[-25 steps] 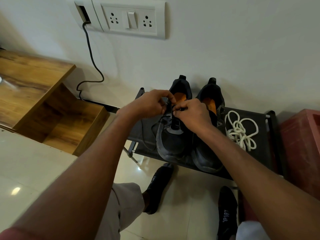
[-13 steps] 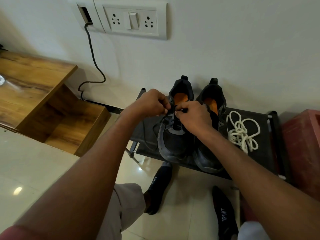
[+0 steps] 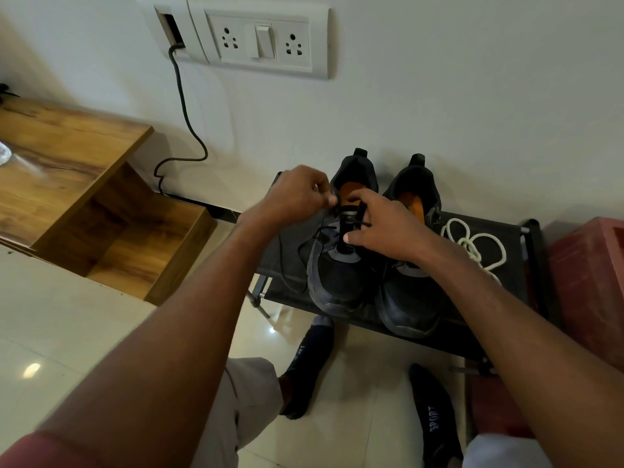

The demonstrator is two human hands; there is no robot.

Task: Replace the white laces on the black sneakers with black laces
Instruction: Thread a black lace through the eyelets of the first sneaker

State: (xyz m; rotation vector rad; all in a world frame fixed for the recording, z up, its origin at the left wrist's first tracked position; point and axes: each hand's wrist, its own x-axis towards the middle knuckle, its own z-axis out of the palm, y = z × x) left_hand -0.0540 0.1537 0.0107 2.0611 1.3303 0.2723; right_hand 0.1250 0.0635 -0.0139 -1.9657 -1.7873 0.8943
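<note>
A cream-white wall with a white switch and socket plate (image 3: 258, 40) stands behind a low black fabric shoe rack (image 3: 513, 265) on a glossy pale tiled floor (image 3: 67, 332). A black cable (image 3: 184, 106) hangs from the plate down to the floor. To the left is a brown wooden stepped cabinet (image 3: 84, 184); at the right edge, a red box-like object (image 3: 591, 282).

Two black sneakers with orange insoles sit side by side on the rack, heels toward the wall. Both hands work at the top of the left black sneaker (image 3: 337, 275). The left hand (image 3: 297, 194) has its fingers curled, pinching a thin black lace (image 3: 317, 234) near the top eyelets; loose loops of that lace trail down the sneaker's left side. The right hand (image 3: 381, 228) lies over the tongue, fingers bent round the lace on its side, thumb pointing left. The right black sneaker (image 3: 412, 298) is partly covered by the right forearm.

A coiled white lace (image 3: 476, 244) lies on the rack just right of the sneakers. Below, two feet in black socks (image 3: 435, 420) stand on the floor.
</note>
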